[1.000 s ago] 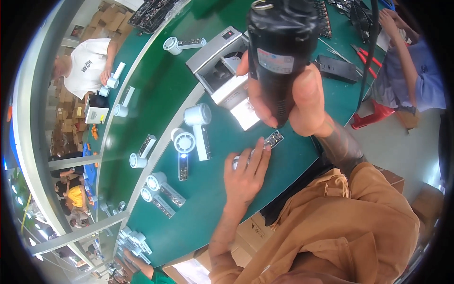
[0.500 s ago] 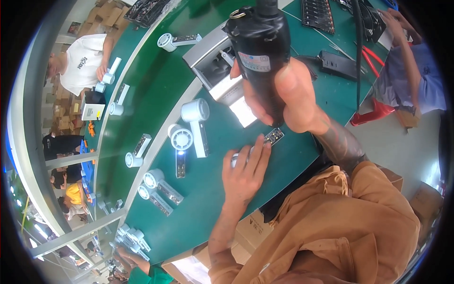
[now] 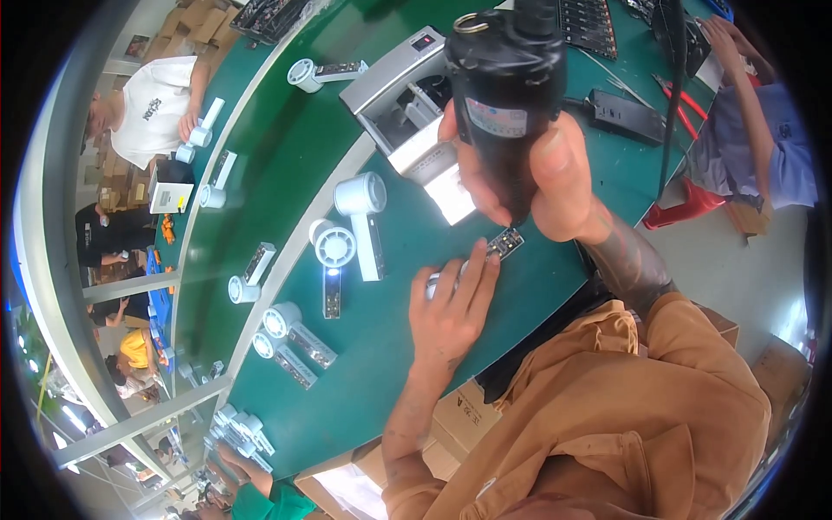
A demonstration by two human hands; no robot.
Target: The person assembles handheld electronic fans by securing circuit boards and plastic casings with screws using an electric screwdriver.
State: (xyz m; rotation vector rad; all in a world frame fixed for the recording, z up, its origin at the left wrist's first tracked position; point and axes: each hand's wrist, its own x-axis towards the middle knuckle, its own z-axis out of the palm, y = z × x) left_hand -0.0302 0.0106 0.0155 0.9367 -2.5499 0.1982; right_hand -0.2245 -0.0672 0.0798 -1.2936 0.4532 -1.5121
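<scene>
My right hand (image 3: 562,178) is wrapped round a black electric screwdriver (image 3: 505,74), held upright. Its lower end is over the far end of a bare circuit board (image 3: 508,242) in the open handle of a small pale handheld fan. The tip is too small to tell whether it touches a screw. My left hand (image 3: 451,312) presses that fan to the green tabletop, fingers laid over its round head and part of the handle, hiding most of it.
A silver screw feeder (image 3: 394,104) stands beyond my hands. Several similar fans, such as one fan (image 3: 334,247) with a lit board, lie to the left. Red-handled pliers (image 3: 680,104) and a black power adapter (image 3: 626,115) lie right. Other people work nearby.
The screwdriver and my right hand have shifted slightly right, toward the board's far end. My left hand stays on the fan. The view has moved a little.
</scene>
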